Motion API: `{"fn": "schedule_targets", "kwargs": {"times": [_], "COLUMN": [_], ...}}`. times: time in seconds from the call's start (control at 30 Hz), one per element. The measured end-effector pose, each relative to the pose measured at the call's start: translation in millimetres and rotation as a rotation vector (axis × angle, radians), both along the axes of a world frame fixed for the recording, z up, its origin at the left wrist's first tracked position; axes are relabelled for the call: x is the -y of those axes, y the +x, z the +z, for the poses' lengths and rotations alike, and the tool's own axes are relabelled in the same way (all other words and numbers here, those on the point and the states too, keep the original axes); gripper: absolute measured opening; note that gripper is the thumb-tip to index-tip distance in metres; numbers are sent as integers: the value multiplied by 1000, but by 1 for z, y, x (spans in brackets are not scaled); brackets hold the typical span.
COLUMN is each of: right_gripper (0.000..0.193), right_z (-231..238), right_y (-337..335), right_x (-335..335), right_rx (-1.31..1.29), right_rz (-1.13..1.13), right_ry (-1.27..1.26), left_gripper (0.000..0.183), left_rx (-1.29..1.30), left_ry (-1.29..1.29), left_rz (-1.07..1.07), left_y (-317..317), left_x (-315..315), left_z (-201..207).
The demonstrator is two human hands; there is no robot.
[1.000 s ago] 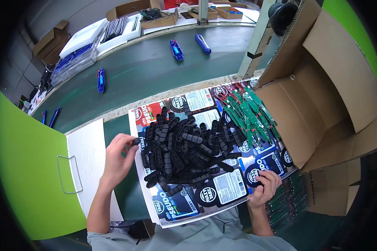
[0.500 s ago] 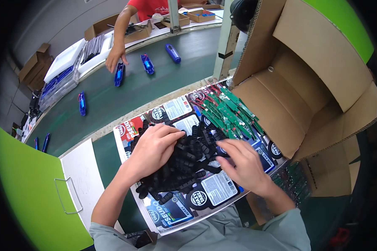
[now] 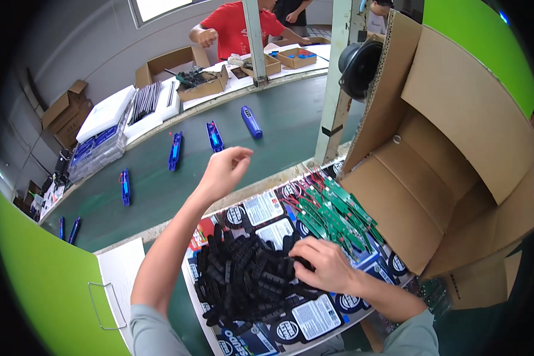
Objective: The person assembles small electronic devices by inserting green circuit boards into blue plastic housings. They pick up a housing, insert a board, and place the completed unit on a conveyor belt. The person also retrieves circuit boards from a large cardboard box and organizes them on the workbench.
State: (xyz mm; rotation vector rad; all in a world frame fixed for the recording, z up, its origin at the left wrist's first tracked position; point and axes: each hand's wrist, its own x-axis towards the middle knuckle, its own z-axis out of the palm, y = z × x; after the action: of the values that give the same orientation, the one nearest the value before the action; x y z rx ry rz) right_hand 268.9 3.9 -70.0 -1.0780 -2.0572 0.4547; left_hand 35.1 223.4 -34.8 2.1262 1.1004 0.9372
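My left hand (image 3: 226, 171) is raised over the near edge of the green conveyor belt (image 3: 154, 193), just below a blue open casing (image 3: 214, 135) with lighter blue inside. Its fingers are loosely bent, and I see nothing in them. My right hand (image 3: 323, 266) is at the right side of a heap of small black ribbed plastic pieces (image 3: 243, 276), its thumb and fingers closed on a black plastic piece (image 3: 296, 260) at the heap's edge. The heap lies on a printed cardboard sheet (image 3: 317, 317). Beyond the right hand lie several green circuit boards (image 3: 332, 210) with red wires.
More blue casings (image 3: 175, 151) and a closed blue one (image 3: 251, 122) lie on the belt. A large open carton (image 3: 409, 178) stands at right, beside a post (image 3: 332, 113) and a black round speaker (image 3: 360, 70). Across the belt, a person in red (image 3: 237, 32) works near cartons (image 3: 203, 83).
My left hand has left the black heap and moved up toward the belt. My right hand has closed at the heap's edge. The other person's hand has drawn back from the casings. The view has tilted up.
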Motion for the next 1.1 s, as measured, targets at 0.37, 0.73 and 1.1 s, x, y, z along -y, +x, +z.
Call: {"fn": "schedule_targets", "kwargs": {"times": [0.37, 0.73, 1.1], "right_gripper": [27, 21, 14], "right_z": [-1, 7, 30], "right_y": [7, 21, 12], "right_x": [0, -15, -21], "right_rx": [-418, -903, -1123], "right_rz": [-20, -143, -108], "right_ry": [-61, -486, -562], "left_gripper": [61, 35, 36], "left_rx": [-478, 35, 608], "left_ry": [-12, -338, -510], "left_rz": [628, 128, -52], "left_y": [92, -16, -41], "left_x": [-167, -74, 178], "left_z": [-34, -10, 36]}}
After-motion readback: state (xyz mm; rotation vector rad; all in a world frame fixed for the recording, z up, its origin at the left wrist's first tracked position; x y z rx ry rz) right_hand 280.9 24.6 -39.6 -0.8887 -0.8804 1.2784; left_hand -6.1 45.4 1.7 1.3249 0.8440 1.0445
